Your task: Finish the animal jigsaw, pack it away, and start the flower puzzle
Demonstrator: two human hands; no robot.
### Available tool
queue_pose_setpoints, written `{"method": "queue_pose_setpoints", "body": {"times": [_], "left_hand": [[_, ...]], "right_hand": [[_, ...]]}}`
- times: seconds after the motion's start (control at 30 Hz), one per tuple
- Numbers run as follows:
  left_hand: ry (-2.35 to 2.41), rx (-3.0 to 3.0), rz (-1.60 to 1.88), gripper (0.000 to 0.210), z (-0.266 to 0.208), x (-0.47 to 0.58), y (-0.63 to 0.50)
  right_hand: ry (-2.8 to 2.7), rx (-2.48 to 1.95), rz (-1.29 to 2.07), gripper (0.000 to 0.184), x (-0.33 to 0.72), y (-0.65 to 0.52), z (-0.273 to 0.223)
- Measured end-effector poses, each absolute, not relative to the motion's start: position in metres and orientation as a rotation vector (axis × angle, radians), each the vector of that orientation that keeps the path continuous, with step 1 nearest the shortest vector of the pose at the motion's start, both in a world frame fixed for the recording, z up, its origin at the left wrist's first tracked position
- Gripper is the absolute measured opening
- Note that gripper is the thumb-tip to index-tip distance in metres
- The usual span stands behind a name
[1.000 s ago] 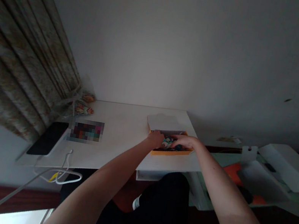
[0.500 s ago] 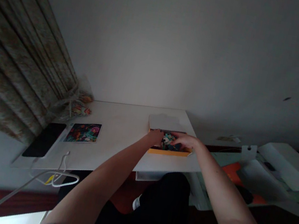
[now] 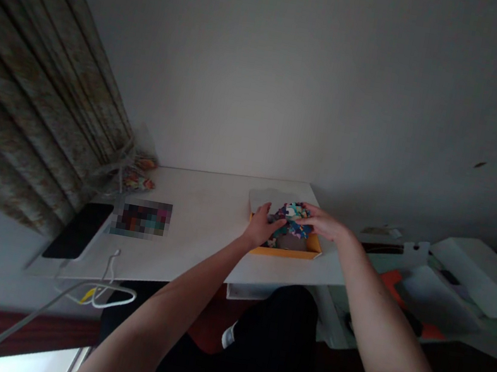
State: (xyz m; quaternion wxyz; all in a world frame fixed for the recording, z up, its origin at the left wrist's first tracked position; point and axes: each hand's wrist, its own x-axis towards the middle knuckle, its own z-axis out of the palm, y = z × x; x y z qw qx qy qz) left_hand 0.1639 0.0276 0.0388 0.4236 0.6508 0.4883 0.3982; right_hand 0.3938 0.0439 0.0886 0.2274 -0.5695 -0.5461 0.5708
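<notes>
A yellow-edged box lies open on the white table, with part of its grey bottom bare. Just above it, my right hand grips a cluster of colourful jigsaw puzzle pieces between thumb and fingers. My left hand is over the left end of the box, fingers and thumb apart. Its thumb points at the pieces; whether it touches them I cannot tell. More pieces show below it in the box, partly hidden by the hand.
A white lid or flap lies behind the box. To the left are a pixelated picture sheet, a black tablet and a white cable. A plastic bag sits by the curtain. An opened white carton stands at right.
Both hands have risen from inside the box. The right hand has lifted a cluster of puzzle pieces, uncovering some grey bottom. The left hand's fingers have spread.
</notes>
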Motion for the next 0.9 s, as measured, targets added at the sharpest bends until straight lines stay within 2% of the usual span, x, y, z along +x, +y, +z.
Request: {"method": "queue_pose_setpoints", "body": {"times": [0.33, 0.53, 0.9], "left_hand": [[1.049, 1.23, 1.03, 0.08, 0.041, 0.17, 0.017], [0.717, 0.868, 1.11, 0.072, 0.059, 0.168, 0.001], [0.97, 0.754, 1.164, 0.055, 0.059, 0.097, -0.002]], "right_hand": [[-1.375, -1.538, 1.611, 0.056, 0.389, 0.034, 0.101], [-1.371, -1.35, 1.627, 0.064, 0.349, 0.027, 0.101], [-1.331, -1.253, 1.827, 0.049, 0.26, 0.025, 0.092]]}}
